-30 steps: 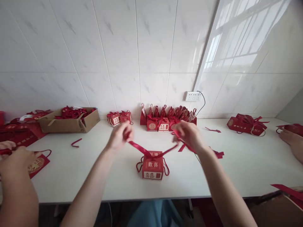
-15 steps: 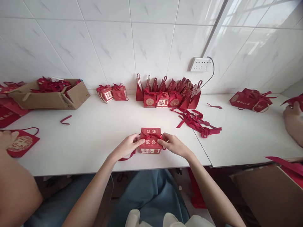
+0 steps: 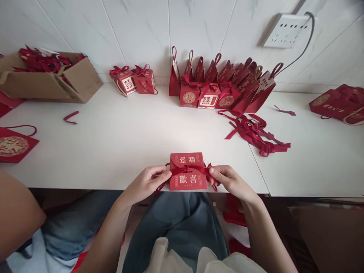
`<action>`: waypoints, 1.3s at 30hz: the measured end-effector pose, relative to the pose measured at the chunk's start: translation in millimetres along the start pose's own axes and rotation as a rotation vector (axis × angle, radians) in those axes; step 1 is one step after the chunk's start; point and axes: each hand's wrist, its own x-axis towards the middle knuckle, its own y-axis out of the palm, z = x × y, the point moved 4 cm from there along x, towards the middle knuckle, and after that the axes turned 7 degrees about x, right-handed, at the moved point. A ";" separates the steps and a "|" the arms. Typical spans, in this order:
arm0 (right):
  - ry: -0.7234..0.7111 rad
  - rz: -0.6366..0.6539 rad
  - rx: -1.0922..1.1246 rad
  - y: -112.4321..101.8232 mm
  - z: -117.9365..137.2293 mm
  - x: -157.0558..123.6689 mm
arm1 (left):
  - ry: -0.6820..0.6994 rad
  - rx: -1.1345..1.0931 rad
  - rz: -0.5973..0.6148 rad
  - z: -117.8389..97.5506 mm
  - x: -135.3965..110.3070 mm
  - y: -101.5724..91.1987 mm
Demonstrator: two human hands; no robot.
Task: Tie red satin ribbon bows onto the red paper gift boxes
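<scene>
A red gift box point(image 3: 187, 181) with gold lettering lies near the front edge of the white table, its top facing me. Across its lid runs a dark red ribbon point(image 3: 196, 169), threaded through a slot in the middle. My left hand point(image 3: 150, 182) pinches the ribbon at the box's left side, thumb on top. At the right side, my right hand point(image 3: 229, 180) grips the other part of the ribbon between thumb and fingers. Loose ribbon and cord hang beside both sides of the box.
Finished-looking red boxes point(image 3: 209, 95) and pointed bags stand in a group by the tiled wall. Loose ribbons point(image 3: 253, 132) lie right of centre. Two small boxes point(image 3: 133, 80) and a cardboard box point(image 3: 71, 85) of ribbons stand at the left. A co-worker's arm point(image 3: 19, 216) is at lower left.
My view has tilted down and come closer to the table. My right hand has moved outward along the ribbon, which now stretches flat across the lid. The neighbour's hand at right has left view.
</scene>
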 end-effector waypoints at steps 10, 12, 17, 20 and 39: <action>0.085 -0.043 0.244 -6.9 -23.8 6.6 | 0.031 -0.274 0.092 31.7 15.7 4.0; 0.073 -0.008 0.274 -9.4 -28.6 9.2 | 0.054 -0.307 0.119 37.2 19.7 6.2; 0.017 0.068 0.221 -15.2 -26.1 15.2 | 0.170 -0.257 0.111 35.1 27.7 0.3; 0.024 0.112 0.149 -17.7 -17.2 13.1 | 0.127 -0.261 0.174 29.0 27.5 -0.6; -0.367 -0.159 -0.462 32.2 61.2 6.4 | 0.239 0.344 -0.097 -52.3 0.1 -8.1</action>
